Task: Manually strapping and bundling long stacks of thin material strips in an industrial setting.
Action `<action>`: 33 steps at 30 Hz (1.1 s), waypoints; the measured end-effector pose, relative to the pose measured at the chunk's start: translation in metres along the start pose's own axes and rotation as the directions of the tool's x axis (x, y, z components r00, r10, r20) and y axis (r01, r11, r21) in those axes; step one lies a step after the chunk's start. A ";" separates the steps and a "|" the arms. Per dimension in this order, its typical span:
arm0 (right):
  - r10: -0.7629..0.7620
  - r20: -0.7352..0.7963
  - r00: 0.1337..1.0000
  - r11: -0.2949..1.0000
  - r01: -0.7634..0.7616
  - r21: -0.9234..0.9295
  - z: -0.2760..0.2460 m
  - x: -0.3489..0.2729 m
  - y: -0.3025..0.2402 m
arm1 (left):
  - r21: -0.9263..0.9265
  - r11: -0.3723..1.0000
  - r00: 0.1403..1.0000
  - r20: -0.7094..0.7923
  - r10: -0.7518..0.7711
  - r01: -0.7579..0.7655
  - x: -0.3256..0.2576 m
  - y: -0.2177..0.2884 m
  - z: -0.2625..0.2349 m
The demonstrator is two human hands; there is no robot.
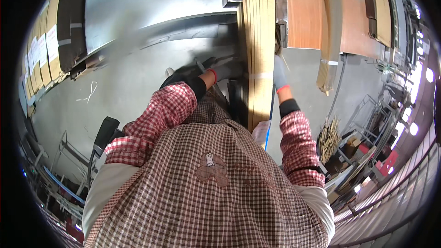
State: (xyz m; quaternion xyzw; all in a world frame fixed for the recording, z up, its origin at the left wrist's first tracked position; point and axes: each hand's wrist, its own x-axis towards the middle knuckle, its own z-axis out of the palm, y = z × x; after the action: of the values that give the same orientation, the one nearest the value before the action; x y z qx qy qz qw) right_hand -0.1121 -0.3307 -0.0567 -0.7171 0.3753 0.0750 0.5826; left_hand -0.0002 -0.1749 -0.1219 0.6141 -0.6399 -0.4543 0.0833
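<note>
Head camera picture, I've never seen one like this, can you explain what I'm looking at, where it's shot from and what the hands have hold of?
This comes from a wide fisheye camera worn on a person's head, looking down, so straight edges bend near the rim. The checked apron and red plaid sleeves at the bottom are the wearer's own. Both hands wear grey gloves. The left hand presses against the left side of a tall bundle of pale wooden strips bound with a clear band; the right hand takes a grip on its right side. Below lies a grey concrete floor, with orange-brown boards leaning nearby and bundled brown panels stacked at the left.
</note>
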 end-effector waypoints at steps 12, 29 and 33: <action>-0.338 -0.327 0.883 0.528 -0.109 -0.842 0.095 -0.092 -0.069 | -0.508 0.605 0.702 -0.702 0.121 -0.613 -0.155 0.000 -0.033; -0.287 0.676 0.679 0.353 0.731 -0.584 -0.075 -0.008 -0.057 | -0.157 0.985 0.485 -0.858 -0.169 0.067 -0.033 0.110 -0.042; 0.272 0.598 0.754 -0.058 0.634 -0.771 -0.055 0.027 -0.049 | 0.155 0.917 0.559 -0.825 -0.085 0.367 -0.028 0.108 -0.026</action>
State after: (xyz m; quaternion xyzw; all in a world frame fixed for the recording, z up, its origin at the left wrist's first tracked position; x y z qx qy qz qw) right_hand -0.0801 -0.3898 -0.0159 -0.8829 -0.1170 0.4541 -0.0259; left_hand -0.0531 -0.1814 -0.0201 0.8347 -0.5099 -0.0286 0.2059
